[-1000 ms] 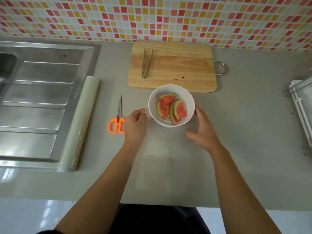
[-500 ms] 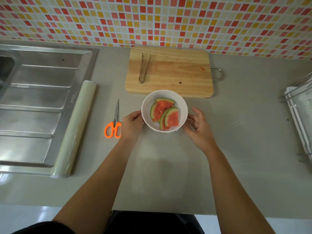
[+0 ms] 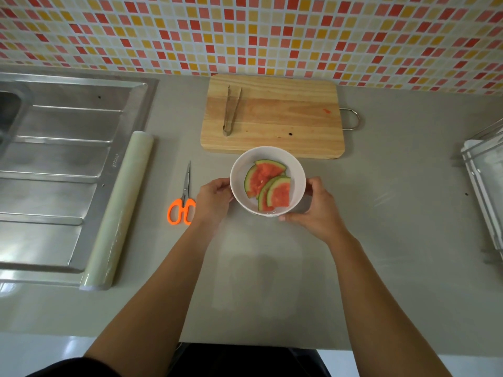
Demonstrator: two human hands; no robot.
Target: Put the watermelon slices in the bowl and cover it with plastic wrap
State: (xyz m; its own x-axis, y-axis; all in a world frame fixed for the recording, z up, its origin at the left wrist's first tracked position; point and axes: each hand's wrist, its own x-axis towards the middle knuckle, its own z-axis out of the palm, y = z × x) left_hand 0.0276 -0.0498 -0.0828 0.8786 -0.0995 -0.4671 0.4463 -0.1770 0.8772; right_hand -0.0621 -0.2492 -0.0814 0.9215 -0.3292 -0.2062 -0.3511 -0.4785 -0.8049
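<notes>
Grey desk (image 3: 381, 254) carries a faint clear sheet (image 3: 258, 270) nearest, likely cut plastic wrap. Left hand (image 3: 215, 198) and right hand (image 3: 317, 210), apart from the bowl (image 3: 295, 170) a second ago, now each close a curled grip on its sides. Watermelon slices (image 3: 268, 183) lie inside, so covering remains. Scissors (image 3: 181, 205) crowd the left, the cutting board (image 3: 272, 118) sits just beyond, and open desk lies right.

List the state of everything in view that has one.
Bowl: upright, gripped on both sides.
Watermelon slices: inside the bowl, overlapping.
Left hand: grips bowl's left side.
Right hand: grips bowl's right side.
Scissors: closed, flat on counter.
Tongs: lying on cutting board.
Plastic wrap roll: lying along the drainboard.
</notes>
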